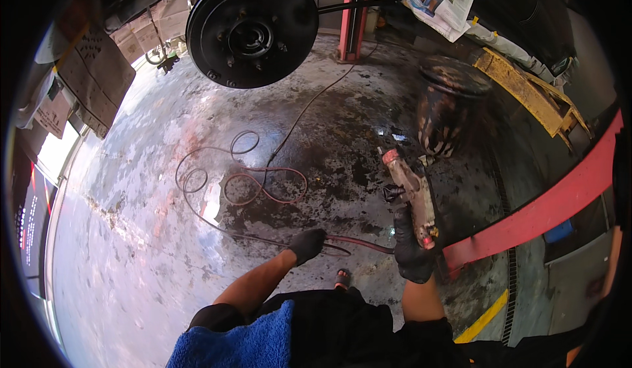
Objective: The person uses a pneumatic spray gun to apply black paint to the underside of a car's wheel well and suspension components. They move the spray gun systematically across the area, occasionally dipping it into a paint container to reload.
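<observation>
My right hand (411,253), in a black glove, is wrapped round the grip of a grimy, pale, pistol-shaped air tool (415,193). The tool has reddish ends and a thin tip that points up and away from me. To the left, my gloved left hand (307,246) is closed round an air hose (362,242), which runs across to my right hand at the tool's grip. Beyond the left hand the dark reddish hose lies in loose loops on the stained floor (151,236). A black brake drum (253,35) with studs hangs above the floor ahead of me.
A rusty, stained drum barrel (454,98) stands to the right, beside a yellow metal frame (526,88). A red lift arm (533,207) slants along the right, and a red post (351,29) rises at the back. Newspaper (444,2) hangs at the top. A floor grate (509,269) runs along the right.
</observation>
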### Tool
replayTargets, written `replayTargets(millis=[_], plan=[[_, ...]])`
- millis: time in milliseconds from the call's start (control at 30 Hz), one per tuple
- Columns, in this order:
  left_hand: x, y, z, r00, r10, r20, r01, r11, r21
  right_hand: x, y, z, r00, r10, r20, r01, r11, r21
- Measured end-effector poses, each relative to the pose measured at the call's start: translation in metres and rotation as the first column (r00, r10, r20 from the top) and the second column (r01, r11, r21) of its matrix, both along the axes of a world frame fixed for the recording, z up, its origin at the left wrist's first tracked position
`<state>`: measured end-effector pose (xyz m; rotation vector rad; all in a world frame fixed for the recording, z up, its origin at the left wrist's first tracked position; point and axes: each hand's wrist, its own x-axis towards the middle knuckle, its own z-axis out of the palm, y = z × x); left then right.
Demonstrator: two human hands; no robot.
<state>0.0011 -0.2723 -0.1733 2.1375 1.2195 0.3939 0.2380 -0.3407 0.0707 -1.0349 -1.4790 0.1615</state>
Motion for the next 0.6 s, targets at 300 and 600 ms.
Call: replayTargets(millis=[300,600], plan=[[0.003,0.007,0.025,0.998,0.064,0.021,-0.063,0.996,-0.071,-0.013,0.003,0.032,0.994,-0.041,-0.104,0.047,0.997,0.059],[0.015,0.013,0.046,0.997,0.049,0.058,-0.049,0.999,-0.009,-0.005,0.004,0.057,0.994,-0.045,0.095,0.024,0.976,0.214]])
